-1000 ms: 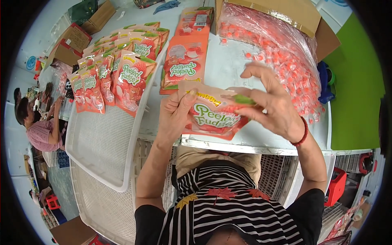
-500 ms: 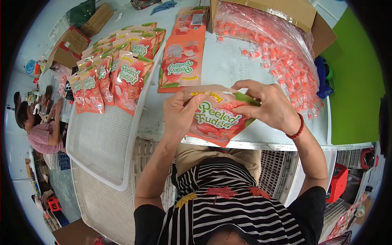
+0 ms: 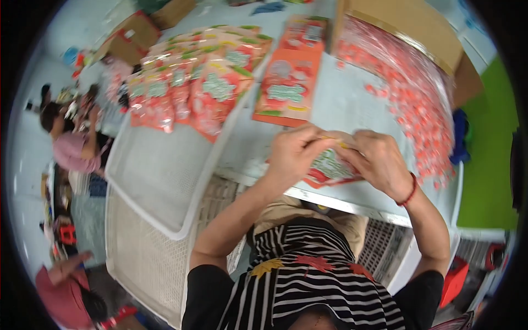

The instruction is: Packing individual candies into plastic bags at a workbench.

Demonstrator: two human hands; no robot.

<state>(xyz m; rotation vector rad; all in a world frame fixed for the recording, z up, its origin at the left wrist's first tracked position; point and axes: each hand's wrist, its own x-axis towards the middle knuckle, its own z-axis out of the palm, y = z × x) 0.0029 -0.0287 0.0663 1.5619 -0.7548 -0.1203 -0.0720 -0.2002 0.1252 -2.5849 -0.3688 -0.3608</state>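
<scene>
A pink and red candy pouch hangs between my hands at the front edge of the table. My left hand pinches its top at one corner. At the other corner my right hand, with a red bead bracelet at the wrist, is closed on the same top edge. My fingers cover most of the pouch's upper part. Just beyond lies a stack of flat pouches. To the right spreads a heap of small wrapped red candies, spilling from a clear plastic liner.
Filled pouches are piled in a white mesh tray on the left, with another tray lower down. A cardboard box stands behind the candies. Two other people are at the far left.
My hands have come closer together along the pouch's top edge. The view has shifted, so the table things sit further right. A second person now shows at the lower left.
</scene>
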